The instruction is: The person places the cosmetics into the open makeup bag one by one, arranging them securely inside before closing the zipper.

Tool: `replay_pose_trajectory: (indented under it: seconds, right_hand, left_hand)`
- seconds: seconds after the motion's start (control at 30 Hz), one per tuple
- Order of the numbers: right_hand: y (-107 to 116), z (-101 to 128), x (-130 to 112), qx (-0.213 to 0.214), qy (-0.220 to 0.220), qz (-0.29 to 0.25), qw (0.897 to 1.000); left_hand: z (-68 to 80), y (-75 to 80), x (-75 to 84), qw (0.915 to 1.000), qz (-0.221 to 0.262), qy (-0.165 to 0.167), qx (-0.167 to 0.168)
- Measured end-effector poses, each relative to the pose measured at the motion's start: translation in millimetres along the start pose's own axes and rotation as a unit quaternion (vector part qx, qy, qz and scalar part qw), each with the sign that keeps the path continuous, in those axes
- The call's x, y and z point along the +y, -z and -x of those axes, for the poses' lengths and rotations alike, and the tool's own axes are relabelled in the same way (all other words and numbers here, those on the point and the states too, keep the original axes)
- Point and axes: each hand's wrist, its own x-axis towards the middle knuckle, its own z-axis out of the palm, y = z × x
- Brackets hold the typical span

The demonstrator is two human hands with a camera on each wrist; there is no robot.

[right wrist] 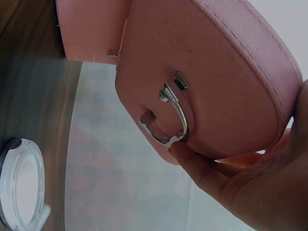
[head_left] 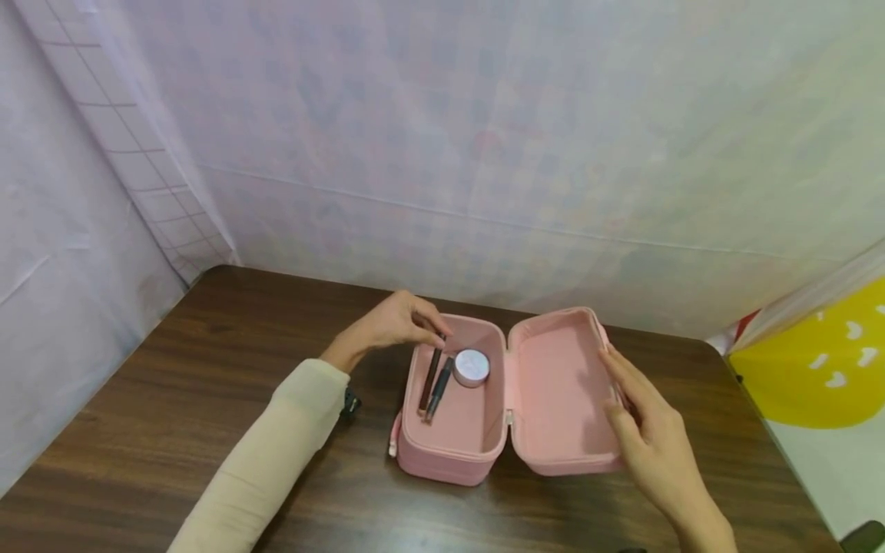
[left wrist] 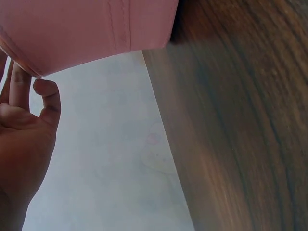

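A pink zip case lies open on the table, its lid folded out to the right. My left hand reaches over the case's left wall, thumb and fingertips pinching the upper end of a dark slim makeup pencil. Beside that pencil lies a second, thicker dark makeup stick, next to a round white-lidded jar. My right hand grips the lid's right edge, thumb on the inner side. In the right wrist view, a fingertip touches the metal handle on the lid's outside.
The brown wooden table ends at a pale printed curtain behind. A small black object shows beside the left sleeve. A clear round item appears in the right wrist view. A yellow patterned cloth hangs at right.
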Motion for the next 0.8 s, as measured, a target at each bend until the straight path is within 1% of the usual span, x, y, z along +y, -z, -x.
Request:
replay_pose_trajectory:
  seconds: [0.13, 0.3, 0.4, 0.47, 0.57, 0.7, 0.8]
  right_hand:
    - [0.1, -0.5, 0.4, 0.001, 0.005, -0.002, 1.0]
    - [-0.1, 0.1, 1.1, 0.003, 0.007, -0.002, 1.0]
    - [-0.2, 0.9, 1.2, 0.004, 0.008, -0.002, 1.0]
    - [-0.2, 1.3, 1.1, 0.003, 0.008, -0.004, 1.0]
    - [-0.2, 1.4, 1.0, 0.005, 0.009, -0.005, 1.0]
    - [-0.3, 1.6, 0.7, 0.007, 0.009, -0.004, 1.0]
    - [-0.4, 1.8, 0.4, 0.006, 0.007, -0.004, 1.0]
  left_hand:
    - [0.0, 0.7, -0.8, 0.9996, -0.018, -0.018, -0.005]
    - [-0.1, -0.8, -3.3, 0.9998, 0.006, -0.018, -0.007]
    - [-1.1, -1.8, -5.4, 0.9997, 0.013, -0.022, -0.007]
    - [-1.5, -2.0, -5.7, 0.9996, 0.005, -0.026, -0.006]
    - [-2.0, -2.1, -5.6, 0.9991, -0.02, -0.037, -0.002]
    - [-2.2, -2.4, -5.0, 0.9962, -0.058, -0.065, 0.007]
    - [-1.7, -3.0, -4.9, 0.9937, -0.074, -0.082, 0.018]
